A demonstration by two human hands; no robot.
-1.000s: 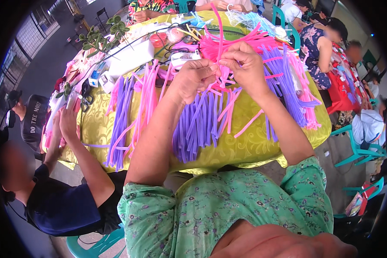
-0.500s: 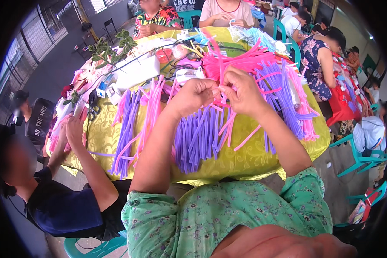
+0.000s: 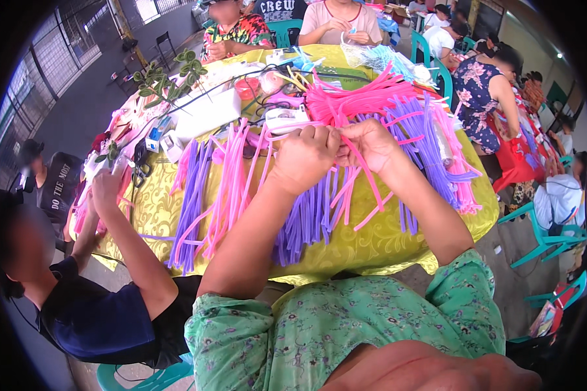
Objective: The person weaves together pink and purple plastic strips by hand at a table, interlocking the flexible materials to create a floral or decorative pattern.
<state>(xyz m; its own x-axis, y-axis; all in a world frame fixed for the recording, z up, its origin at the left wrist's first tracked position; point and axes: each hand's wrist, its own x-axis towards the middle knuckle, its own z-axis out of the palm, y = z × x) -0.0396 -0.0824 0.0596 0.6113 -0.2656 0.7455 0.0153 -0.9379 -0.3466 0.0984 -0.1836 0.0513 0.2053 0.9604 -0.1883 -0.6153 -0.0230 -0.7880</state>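
Note:
Both hands meet above the middle of the table. My left hand (image 3: pixel 308 156) is closed in a fist on a pink fuzzy pipe cleaner (image 3: pixel 370 174). My right hand (image 3: pixel 370 142) pinches the same stem beside it, and one length of it dangles below the fingers. What lies between the fingertips is hidden. Beneath my hands spread purple pipe cleaners (image 3: pixel 306 218), with a few pink ones among them. A hot-pink bundle (image 3: pixel 365 91) lies just beyond. More purple stems (image 3: pixel 424 150) are to the right of my right hand.
Left of my arms lie another purple bundle (image 3: pixel 190 208) and light-pink stems (image 3: pixel 235 182). Scissors (image 3: pixel 140 171), a white foam block (image 3: pixel 209 114) with leafy stems, and a dark cable occupy the yellow tablecloth (image 3: pixel 153 228). A co-worker (image 3: pixel 111 306) works close at my left.
My hands have come down a little toward me, and the left has closed into a fist. The pink stem that stood up between them now hangs down by the right fingers.

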